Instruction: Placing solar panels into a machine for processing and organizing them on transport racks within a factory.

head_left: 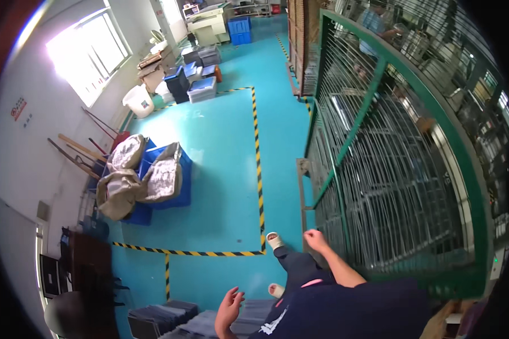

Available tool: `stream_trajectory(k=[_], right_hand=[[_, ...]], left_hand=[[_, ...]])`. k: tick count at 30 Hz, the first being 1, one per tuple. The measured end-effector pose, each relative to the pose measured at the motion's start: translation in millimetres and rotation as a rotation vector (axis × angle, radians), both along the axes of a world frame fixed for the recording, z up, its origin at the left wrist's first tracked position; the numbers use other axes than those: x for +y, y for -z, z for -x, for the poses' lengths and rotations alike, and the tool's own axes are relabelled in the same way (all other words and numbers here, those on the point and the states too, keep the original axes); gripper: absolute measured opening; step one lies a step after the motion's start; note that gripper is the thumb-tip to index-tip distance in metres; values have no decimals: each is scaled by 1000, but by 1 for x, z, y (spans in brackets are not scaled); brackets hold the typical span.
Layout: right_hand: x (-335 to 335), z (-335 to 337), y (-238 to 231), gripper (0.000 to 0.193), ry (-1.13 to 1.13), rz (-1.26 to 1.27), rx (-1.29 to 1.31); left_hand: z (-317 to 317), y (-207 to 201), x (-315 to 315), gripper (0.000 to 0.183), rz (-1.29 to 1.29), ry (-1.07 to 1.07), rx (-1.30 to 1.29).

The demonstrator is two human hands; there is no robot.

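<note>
My left hand (230,308) hangs low in front of me with its fingers loosely apart and nothing in them. It is nearest to the stacks of grey flat pieces (195,325) at the lower edge. My right hand (316,240) is held out beside the green-framed wire mesh partition (350,144), its fingers curled in and no object showing in them. It appears apart from the mesh. My feet, in light-coloured shoes (274,241), stand on the blue-green floor (220,198), one ahead of the other.
Blue bins (184,189) with sacks (163,175) stand at left, near long-handled tools (76,152). Yellow-black tape (258,169) marks the floor. A white bucket (138,101), lidded boxes (202,89) and blue crates (240,31) lie farther off. A person (373,25) is behind the mesh.
</note>
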State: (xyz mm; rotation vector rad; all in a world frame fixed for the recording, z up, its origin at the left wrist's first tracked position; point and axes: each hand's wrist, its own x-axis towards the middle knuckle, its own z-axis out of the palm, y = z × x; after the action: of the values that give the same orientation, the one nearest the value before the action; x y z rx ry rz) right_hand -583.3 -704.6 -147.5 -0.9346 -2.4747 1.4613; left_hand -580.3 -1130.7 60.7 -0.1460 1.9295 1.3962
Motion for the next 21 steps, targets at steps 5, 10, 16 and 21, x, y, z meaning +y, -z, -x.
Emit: stream_trajectory(k=[5,10,16,21], right_hand=[[75,30,117,18,314,232,-195],[103,109,58,22,335,604,-397],[184,303,-47,25,127,654,-78],[273,456,-170,20,45,419,298]], left_hand=[[134,-12,54,48,2,63,194],[266,97,89,36,291,42,165],[448,311,214,23,492,322,417],[630,341,426,19,-22,-211,458]])
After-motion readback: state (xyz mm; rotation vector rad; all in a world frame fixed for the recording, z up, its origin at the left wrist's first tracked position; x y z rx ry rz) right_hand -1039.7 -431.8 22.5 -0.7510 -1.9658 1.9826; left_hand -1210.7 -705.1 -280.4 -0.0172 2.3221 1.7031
